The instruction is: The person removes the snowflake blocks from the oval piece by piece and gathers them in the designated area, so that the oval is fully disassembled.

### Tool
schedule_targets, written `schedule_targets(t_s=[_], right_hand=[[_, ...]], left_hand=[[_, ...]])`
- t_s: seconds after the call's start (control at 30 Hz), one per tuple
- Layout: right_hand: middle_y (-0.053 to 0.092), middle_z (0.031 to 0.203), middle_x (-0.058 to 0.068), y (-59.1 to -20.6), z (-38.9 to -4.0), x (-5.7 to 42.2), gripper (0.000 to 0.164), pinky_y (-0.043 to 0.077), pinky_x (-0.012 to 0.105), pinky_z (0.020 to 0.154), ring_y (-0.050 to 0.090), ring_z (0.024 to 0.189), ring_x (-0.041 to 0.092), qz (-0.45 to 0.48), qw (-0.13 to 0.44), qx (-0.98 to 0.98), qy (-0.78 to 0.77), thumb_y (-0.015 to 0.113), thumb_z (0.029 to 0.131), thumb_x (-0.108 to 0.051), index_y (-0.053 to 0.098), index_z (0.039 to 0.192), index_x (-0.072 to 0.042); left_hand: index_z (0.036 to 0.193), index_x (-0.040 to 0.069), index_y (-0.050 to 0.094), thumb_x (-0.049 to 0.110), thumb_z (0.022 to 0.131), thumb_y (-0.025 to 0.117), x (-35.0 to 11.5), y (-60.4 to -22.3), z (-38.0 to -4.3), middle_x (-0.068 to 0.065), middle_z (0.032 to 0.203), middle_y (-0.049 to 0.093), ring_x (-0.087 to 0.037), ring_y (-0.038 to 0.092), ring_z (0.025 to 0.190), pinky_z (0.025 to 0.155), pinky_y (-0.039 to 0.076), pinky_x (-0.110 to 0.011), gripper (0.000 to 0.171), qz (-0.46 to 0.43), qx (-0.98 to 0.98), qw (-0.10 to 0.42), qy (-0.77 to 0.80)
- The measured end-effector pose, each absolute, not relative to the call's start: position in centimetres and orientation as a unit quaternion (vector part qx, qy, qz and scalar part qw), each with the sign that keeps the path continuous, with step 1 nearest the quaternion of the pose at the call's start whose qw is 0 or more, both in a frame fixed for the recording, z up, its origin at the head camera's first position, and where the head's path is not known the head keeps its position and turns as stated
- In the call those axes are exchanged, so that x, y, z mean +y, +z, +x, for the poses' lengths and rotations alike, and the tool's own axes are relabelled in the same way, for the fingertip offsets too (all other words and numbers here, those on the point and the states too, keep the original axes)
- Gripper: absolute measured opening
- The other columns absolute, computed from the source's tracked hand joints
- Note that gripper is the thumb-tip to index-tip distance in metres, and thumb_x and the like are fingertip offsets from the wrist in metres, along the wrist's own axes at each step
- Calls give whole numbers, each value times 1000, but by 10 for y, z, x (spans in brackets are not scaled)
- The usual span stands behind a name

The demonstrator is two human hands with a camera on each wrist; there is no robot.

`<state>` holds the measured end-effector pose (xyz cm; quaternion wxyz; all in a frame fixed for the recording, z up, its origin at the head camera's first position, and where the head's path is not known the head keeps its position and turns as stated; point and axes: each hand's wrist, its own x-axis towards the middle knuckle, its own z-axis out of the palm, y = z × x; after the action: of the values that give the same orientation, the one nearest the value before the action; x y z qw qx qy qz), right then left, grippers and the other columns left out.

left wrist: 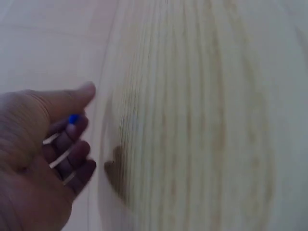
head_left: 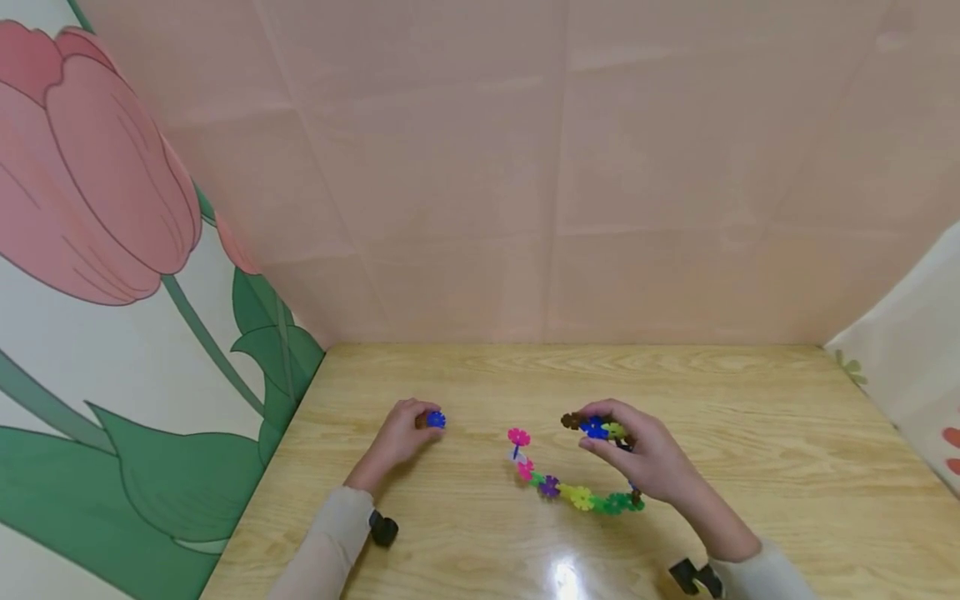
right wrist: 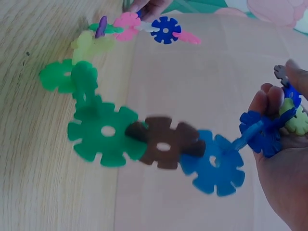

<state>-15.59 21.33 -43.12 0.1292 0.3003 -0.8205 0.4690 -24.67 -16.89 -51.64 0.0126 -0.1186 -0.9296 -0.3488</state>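
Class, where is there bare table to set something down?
The table is bare between the left hand and the flower-piece chain, along the foot of the pink backdrop, and right of the right hand. Crowded: around the chain's curve.

Head view looks down from above, wrist views closer; all share the tabletop [head_left: 457, 546].
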Motion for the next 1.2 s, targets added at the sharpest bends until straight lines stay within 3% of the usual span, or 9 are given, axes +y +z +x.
schedule_targets(t_s=[0.47, 0.73, 0.97, 1.2], right_hand=[[68, 110, -2, -432, -158, 214, 41, 38, 18, 45, 55, 72, 6, 346, 143, -797, 473, 74, 87, 5, 66, 120, -18], [69, 112, -4, -431, -160, 215, 43, 55, 22, 67, 66, 95, 7, 357, 143, -797, 466, 74, 86, 8, 67, 119, -18], [70, 112, -5, -431, -160, 214, 42, 56, 23, 75, 69, 96, 15, 361, 146, -800, 456, 75, 86, 8, 67, 119, -17], [71, 112, -2, -434, -160, 212, 43, 56, 20, 79, 69, 97, 13, 362, 155, -796, 460, 75, 84, 9, 68, 120, -14]], left_hand=[[123, 7, 72, 22, 90, 79, -173, -517, -250, -9, 112, 64, -26, 53, 106, 92, 49, -44, 36, -74, -947, -13, -311], [130, 3, 67, 16, 92, 75, -171, -515, -250, -12, 118, 61, -30, 57, 110, 97, 50, -47, 40, -77, -948, -12, -310], [135, 1, 63, 14, 93, 73, -170, -518, -251, -13, 122, 61, -31, 59, 113, 100, 49, -47, 45, -64, -947, -5, -315], [142, 2, 56, 13, 92, 72, -164, -515, -250, -16, 128, 56, -32, 58, 115, 100, 49, -49, 53, -49, -943, -8, -328]])
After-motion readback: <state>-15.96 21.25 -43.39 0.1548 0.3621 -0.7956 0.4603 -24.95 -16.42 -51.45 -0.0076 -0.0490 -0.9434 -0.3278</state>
